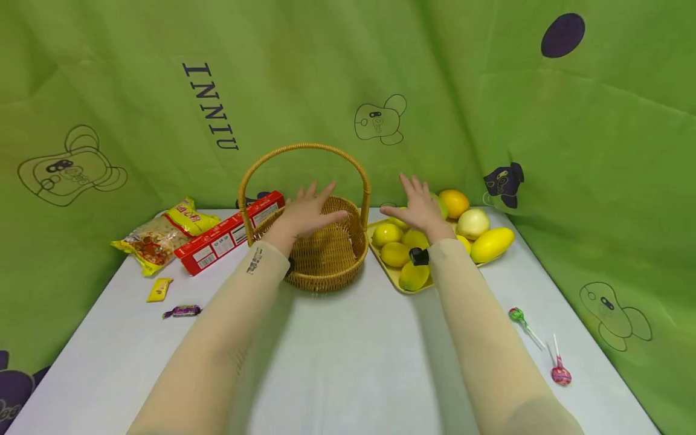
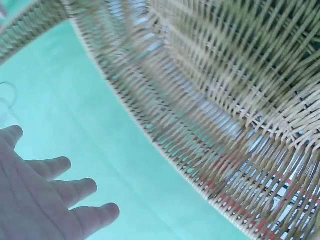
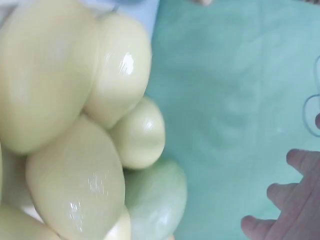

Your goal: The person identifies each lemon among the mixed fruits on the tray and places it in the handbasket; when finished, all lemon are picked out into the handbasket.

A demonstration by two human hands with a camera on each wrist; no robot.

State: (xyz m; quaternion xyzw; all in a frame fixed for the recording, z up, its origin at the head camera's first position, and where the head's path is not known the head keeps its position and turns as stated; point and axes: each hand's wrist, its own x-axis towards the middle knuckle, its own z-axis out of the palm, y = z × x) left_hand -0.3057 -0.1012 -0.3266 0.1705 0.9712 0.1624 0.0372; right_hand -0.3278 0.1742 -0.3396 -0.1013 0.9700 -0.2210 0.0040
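My left hand (image 1: 307,212) is held over the left part of a wicker basket (image 1: 326,281) with a tall arched handle, its fingers spread and holding nothing. In the left wrist view the woven basket wall (image 2: 200,115) fills the upper right, and the left fingers (image 2: 75,192) show apart from its rim. My right hand (image 1: 420,210), also with fingers spread, hovers above a tray (image 1: 399,284) of yellow and green fruit. The right wrist view shows several fruits, among them a green one (image 3: 157,200), with the right fingertips (image 3: 277,192) away from them.
Left of the basket lie a red box (image 1: 228,235), a snack bag (image 1: 163,232), a small yellow packet (image 1: 159,290) and a purple wrapped candy (image 1: 183,311). Toward the right edge lie a green lollipop (image 1: 518,315) and a pink lollipop (image 1: 560,373). A green curtain (image 1: 304,72) surrounds the white table (image 1: 348,368).
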